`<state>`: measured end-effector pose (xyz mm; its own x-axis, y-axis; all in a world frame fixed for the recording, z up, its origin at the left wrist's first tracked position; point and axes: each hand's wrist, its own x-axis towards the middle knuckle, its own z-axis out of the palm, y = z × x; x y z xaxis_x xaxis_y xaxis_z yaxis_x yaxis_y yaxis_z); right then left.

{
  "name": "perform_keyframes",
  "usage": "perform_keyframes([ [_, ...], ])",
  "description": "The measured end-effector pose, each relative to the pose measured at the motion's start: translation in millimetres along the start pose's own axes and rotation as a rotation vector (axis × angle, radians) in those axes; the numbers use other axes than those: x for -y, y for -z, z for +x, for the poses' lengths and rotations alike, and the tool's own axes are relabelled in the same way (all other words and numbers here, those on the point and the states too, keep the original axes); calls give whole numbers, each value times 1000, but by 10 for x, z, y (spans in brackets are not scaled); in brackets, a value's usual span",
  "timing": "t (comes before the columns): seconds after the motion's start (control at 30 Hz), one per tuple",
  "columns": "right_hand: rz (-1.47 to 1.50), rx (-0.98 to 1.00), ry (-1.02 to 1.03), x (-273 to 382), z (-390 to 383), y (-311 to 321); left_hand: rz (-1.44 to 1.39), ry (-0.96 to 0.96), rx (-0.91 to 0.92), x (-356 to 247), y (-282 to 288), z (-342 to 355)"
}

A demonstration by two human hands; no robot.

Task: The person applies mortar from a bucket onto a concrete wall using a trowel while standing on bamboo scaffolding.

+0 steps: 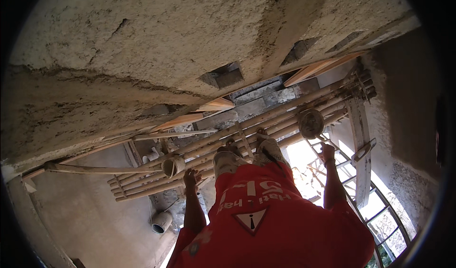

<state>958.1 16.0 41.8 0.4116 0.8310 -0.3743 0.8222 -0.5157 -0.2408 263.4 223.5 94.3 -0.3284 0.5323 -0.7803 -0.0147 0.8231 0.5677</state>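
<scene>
"What fills the frame?"

"A rough wall (190, 40) spans the top. Below it, a bamboo scaffold (285, 108) slants from centre left to upper right, bearing a worker in a red shirt (285, 225). A ladder-like frame (390, 208) curves through the lower right."

"And the vessels?"

"A round container (311, 124) shows right of centre; a pale bucket (173, 166) sits left of centre, on the poles."

"The hands?"

"The left hand (191, 178), fingers loosely curled, is near the bucket. The right hand (327, 153) is bent just below the container; whether it grips anything, I cannot tell."

"The danger?"

"Gaps between round poles could catch or roll a foot; a careless knock could tip the bucket over the edge."
</scene>
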Motion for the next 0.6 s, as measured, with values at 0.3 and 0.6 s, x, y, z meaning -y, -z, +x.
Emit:
perform_keyframes([
  [0.3,1042,183,-583,1195,124,360,-69,119,86,639,6,-44],
  [0.6,1121,352,-697,1344,-121,248,-142,165,76,684,55,84],
])
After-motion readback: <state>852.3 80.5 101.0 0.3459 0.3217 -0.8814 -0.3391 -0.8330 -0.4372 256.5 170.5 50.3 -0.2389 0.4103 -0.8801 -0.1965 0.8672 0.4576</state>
